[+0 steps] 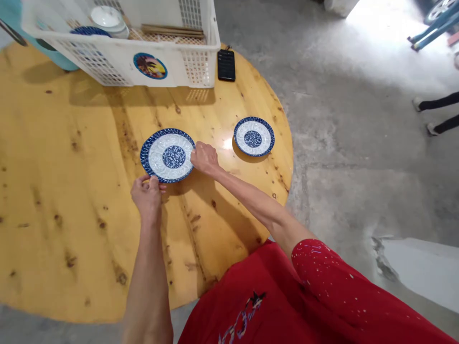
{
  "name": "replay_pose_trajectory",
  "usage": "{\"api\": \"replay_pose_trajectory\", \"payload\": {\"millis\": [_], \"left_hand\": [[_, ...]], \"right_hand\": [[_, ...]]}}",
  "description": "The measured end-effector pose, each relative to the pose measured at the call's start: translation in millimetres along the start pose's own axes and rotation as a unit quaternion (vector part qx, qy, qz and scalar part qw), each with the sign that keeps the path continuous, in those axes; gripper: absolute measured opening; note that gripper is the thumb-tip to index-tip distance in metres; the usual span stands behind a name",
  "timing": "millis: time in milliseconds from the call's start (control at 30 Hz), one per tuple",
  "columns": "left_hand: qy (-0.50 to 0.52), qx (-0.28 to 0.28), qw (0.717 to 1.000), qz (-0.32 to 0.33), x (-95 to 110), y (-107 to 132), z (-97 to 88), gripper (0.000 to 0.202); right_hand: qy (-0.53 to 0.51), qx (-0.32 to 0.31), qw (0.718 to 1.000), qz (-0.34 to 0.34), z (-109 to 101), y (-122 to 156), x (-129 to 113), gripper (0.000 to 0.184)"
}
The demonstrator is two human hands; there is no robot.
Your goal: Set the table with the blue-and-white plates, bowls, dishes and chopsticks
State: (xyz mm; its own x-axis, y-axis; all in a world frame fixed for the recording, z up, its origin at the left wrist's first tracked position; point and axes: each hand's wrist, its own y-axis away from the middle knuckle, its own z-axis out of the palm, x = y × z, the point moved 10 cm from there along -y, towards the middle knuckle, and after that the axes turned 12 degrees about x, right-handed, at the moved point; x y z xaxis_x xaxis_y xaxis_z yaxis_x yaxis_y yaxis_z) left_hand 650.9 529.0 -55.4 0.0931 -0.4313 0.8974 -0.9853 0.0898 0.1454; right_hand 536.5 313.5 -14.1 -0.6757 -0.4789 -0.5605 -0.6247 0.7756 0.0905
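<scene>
I see a black phone (226, 65) just beside a white crate (175, 62), white bowls (106, 17) inside; someone's legs (442, 102), far right.

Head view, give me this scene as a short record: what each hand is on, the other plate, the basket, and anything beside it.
Left hand: gripping the near rim of the held plate
Right hand: gripping its right rim
Pattern: blue rim, pale band, blue centre
Other plate: same pattern, on the table, right of the held plate, untouched
Basket: white, at the table's far side, with white bowls and thin sticks inside
Black object: on the table, by the basket's right end
</scene>
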Motion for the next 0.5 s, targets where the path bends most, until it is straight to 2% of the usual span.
{"api": "replay_pose_trajectory", "payload": {"millis": [133,233,333,500], "left_hand": [[-0.017,-0.001,0.995,0.099,25,8,-22.1,0.019],[-0.035,-0.028,0.990,0.135,29,35,-42.4,0.026],[-0.062,-0.085,0.988,0.116,10,77,-57.2,0.031],[-0.097,-0.178,0.979,0.029,-49,145,-67.2,0.030]], "right_hand": [[0.023,0.055,0.998,0.015,-14,37,5,0.025],[0.005,0.058,0.998,0.017,-14,82,15,0.023],[-0.023,0.061,0.997,0.048,-11,138,44,0.021],[-0.074,0.068,0.990,0.101,6,230,98,0.018]]}}
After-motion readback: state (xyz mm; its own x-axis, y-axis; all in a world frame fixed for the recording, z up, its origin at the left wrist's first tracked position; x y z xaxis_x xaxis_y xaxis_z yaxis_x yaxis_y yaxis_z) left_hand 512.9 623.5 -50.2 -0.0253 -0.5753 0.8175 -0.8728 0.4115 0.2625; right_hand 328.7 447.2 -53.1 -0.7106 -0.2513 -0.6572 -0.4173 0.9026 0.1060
